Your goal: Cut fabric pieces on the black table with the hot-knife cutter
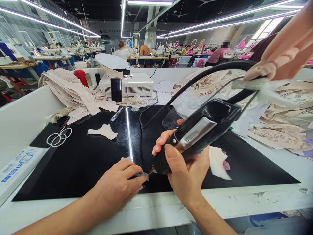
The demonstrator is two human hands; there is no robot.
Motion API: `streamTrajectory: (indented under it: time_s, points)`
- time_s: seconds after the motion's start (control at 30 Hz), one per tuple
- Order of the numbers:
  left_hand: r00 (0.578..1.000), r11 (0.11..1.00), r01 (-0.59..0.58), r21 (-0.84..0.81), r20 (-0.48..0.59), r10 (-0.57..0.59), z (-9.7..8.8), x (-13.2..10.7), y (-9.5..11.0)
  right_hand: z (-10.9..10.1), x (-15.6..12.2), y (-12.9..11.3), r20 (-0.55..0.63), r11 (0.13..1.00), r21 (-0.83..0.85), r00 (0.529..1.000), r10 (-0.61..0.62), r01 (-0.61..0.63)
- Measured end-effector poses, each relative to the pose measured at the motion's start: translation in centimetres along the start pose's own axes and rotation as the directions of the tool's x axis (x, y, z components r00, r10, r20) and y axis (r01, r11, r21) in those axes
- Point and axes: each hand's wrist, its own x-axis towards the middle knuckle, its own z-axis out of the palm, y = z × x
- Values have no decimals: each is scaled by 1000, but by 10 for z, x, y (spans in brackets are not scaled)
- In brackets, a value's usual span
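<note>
My right hand (186, 173) is wrapped round a black corded hand tool (195, 130) with a silver lever, its thumb along the near side. The tool tilts down to the left, and its thin metal tip meets the edge of a small grey fabric piece (146, 176). My left hand (114, 184) presses that piece onto the black mat (73, 173) with its fingers together; most of the piece is hidden beneath them. A cream fabric piece (104, 132) lies further back on the mat. Right of the tool is another cream piece (218, 163) with some pink at its edge.
A white vented box (128, 85) stands behind the mat, a phone (116, 89) leaning on it. Fabric stacks lie at left (70, 89) and right (276, 130). The tool's thick cable (207, 70) arches overhead, near blurred pale material at upper right. White rings (60, 137) lie left.
</note>
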Motion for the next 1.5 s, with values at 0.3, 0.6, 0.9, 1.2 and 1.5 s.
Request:
streamTrajectory:
  time_s: [0.3, 0.6, 0.9, 1.2, 1.5]
  points:
    - [1000, 1000, -3, 9, -14, 3, 2, -2, -4, -1, -2, 1, 5, 999, -33, 1000, -9, 9]
    - [1000, 1000, -11, 25, 10, 10, 2, -1, -1, -2, -6, -1, 23, 1000, -14, 999, 27, -26]
    - [964, 965, 263, -16, 45, -262, -48, -39, -21, 12, -2, -3, 16, 995, 74, 998, 66, -67]
    - [904, 903, 425, -65, -7, -427, -43, -62, -23, 63, -10, 19, 137, 974, 203, 988, 69, -96]
    - [867, 858, 491, -154, -9, -498, -37, -59, -24, 80, -12, 33, 156, 975, 200, 986, 62, -93]
